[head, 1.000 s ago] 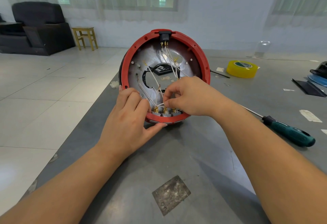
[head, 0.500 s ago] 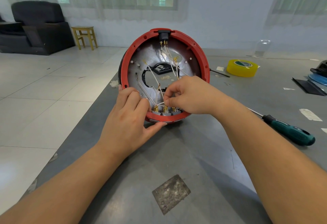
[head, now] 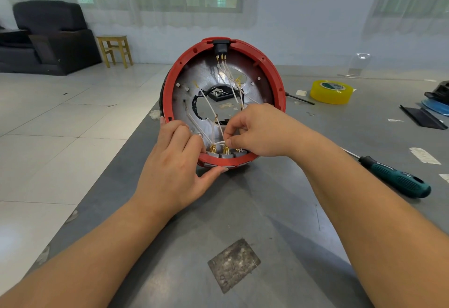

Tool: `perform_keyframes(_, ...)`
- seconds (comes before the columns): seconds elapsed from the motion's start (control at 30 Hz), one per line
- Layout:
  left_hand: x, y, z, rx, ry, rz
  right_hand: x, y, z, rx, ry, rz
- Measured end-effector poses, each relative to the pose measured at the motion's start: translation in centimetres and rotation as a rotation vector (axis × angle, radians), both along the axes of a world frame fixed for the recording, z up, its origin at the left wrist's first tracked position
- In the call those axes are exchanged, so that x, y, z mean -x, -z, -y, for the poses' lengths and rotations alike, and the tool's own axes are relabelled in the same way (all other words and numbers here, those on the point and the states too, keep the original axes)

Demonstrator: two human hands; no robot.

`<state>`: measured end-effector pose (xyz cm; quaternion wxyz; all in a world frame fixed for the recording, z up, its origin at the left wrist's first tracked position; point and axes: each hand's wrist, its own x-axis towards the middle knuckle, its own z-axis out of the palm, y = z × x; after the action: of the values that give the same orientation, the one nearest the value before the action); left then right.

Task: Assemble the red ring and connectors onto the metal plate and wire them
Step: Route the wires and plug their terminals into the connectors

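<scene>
Propping the assembly on edge at the near side of the grey table [head: 243, 210], tilted so its open face is turned toward the camera. Bracing it with the left hand [head: 175, 161] — thumb pressing under the bottom of the red ring [head: 167, 88], fingers curling over the lower-left rim and gripping it. Pinching with the right hand [head: 257, 132], thumb and forefinger closing narrowly on the end of a white wire [head: 220, 142] just above the middle one of three brass-topped connectors [head: 226, 150] seated in a row inside the ring's bottom edge. Lying directly below the pinch, that middle terminal, its prongs pointing up into the ring — so the coming push is likely a short one, straight down along the terminal's own axis, with the right hand nearer and the left only steadying. Looking well advanced, the job: ring already sitting around the metal plate [head: 201, 74], several white wires running up across it to a black socket [head: 220, 48] at the top.

Resting idle off to the right, a green-handled screwdriver [head: 393, 177]. Lying farther back on the table, a roll of yellow tape [head: 331, 91]. Standing beyond, on the tiled floor, a wooden stool [head: 116, 50] and a dark armchair [head: 46, 37].
</scene>
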<state>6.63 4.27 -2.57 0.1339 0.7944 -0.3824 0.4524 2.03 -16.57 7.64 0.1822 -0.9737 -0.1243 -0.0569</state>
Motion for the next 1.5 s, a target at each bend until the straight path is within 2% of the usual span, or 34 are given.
perform_keyframes(0.37,0.1,-0.2,0.0,-0.021,-0.024,-0.054,-0.1,0.2,-0.1,0.002,0.014,0.000)
perform_keyframes(0.6,0.5,-0.4,0.5,-0.058,-0.190,-0.087,-0.6,0.8,-1.2,0.017,0.037,0.040)
perform_keyframes(0.77,0.4,-0.5,0.2,-0.046,-0.174,-0.046,-0.3,0.7,-1.0,-0.032,0.025,0.039)
perform_keyframes(0.87,0.4,-0.5,0.1,-0.048,-0.168,-0.046,-0.1,0.1,-0.6,-0.042,0.087,0.062)
perform_keyframes(1.17,0.3,-0.5,0.1,-0.025,-0.134,-0.025,0.5,-0.3,0.0,-0.094,0.091,-0.118)
perform_keyframes(1.5,0.3,-0.8,0.0,-0.039,-0.173,-0.062,0.3,0.2,-0.5,-0.029,0.075,-0.110)
